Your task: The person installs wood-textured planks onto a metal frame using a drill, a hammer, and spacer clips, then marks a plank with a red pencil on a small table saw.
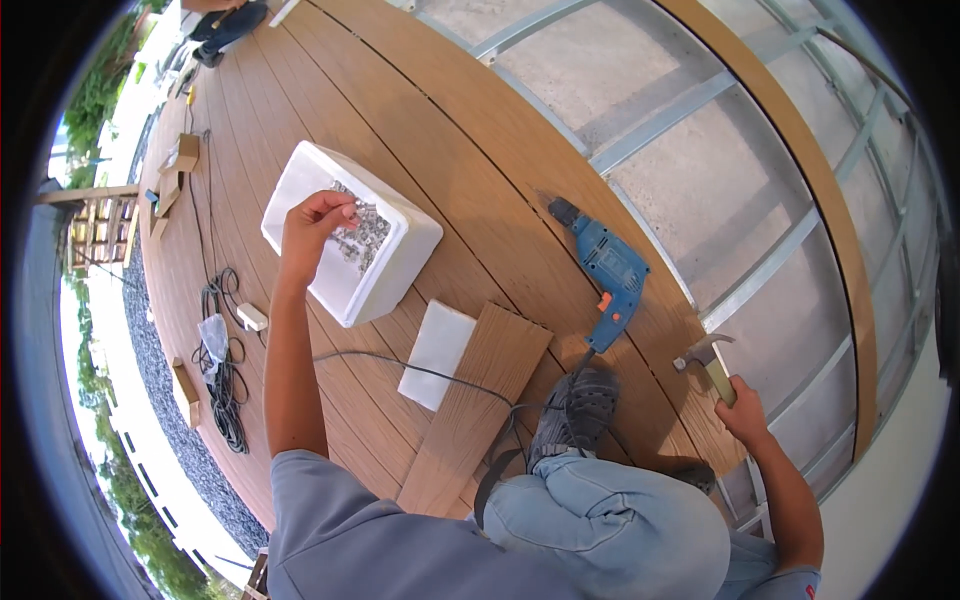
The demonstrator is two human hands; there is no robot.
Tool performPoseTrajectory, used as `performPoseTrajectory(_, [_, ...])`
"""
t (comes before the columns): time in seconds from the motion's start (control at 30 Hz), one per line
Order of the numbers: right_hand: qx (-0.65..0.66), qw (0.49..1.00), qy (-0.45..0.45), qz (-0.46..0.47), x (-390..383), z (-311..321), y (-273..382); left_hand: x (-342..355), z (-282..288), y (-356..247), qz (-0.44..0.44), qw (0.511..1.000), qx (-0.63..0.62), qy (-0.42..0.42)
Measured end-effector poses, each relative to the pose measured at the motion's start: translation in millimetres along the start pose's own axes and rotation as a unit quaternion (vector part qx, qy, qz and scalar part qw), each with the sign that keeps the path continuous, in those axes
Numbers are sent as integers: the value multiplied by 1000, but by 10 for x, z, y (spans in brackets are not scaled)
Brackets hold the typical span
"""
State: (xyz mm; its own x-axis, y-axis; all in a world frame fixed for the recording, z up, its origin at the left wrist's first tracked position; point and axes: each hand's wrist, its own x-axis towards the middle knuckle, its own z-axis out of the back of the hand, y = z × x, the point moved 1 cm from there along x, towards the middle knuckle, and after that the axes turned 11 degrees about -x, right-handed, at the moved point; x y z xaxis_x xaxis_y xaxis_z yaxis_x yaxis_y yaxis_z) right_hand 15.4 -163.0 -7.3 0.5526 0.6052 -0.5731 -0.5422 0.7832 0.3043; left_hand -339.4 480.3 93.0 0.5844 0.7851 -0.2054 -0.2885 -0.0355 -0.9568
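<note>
My left hand (312, 222) pinches small grey metal clips (362, 238) over the white foam box (400, 262); my right hand (745, 412) grips a hammer (706, 358).

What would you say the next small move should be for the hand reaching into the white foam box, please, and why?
Probably lift the left hand out of the white foam box with the few small metal fasteners it seems to pinch. The fingers are already closed over the pile, and the right hand holds the metal-headed claw hammer at the brown deck's open edge.

Head cam, fisheye, looks straight down at deck boards (420, 130) from standing-crouch height.
</note>
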Motion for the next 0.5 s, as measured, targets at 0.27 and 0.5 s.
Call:
performPoseTrajectory(0.27, [31, 998, 13, -50, 239, 135, 354, 1097, -1967, 324, 4, 982, 48, 184])
performPoseTrajectory(0.5, [74, 995, 26, -53, 66, 51, 332, 1953, -3399, 806, -140, 915, 244, 288])
